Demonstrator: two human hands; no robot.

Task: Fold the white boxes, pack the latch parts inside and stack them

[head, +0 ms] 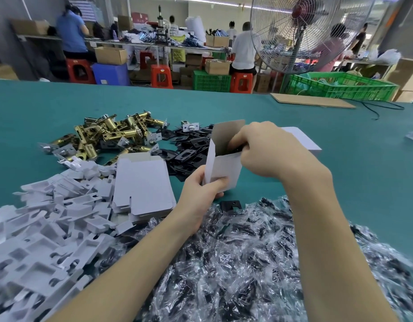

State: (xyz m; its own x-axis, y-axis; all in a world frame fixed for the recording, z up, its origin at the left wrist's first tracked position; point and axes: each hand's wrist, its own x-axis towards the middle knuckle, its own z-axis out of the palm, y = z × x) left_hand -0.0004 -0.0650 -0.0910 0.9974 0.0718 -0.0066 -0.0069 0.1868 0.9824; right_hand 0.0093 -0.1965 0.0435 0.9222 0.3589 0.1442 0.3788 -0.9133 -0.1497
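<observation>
Mid-frame, the left hand [202,190] grips an open white box [220,168] upright; the right hand [262,148] pinches dark latch parts [235,148] into its mouth, best eased straight down.

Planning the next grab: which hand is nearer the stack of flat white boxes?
Left. The left hand grips the open box's bottom just right of the stack of flat white boxes; the right hand is farther right, at the box's mouth.

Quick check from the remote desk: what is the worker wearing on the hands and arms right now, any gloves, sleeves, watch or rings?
Nothing that shows. The left hand and right hand are bare, with no gloves. Both forearms are uncovered all the way to the bottom edge of the frame, with no sleeve or cuff in view. No watch, wristband or ring is visible.
</observation>
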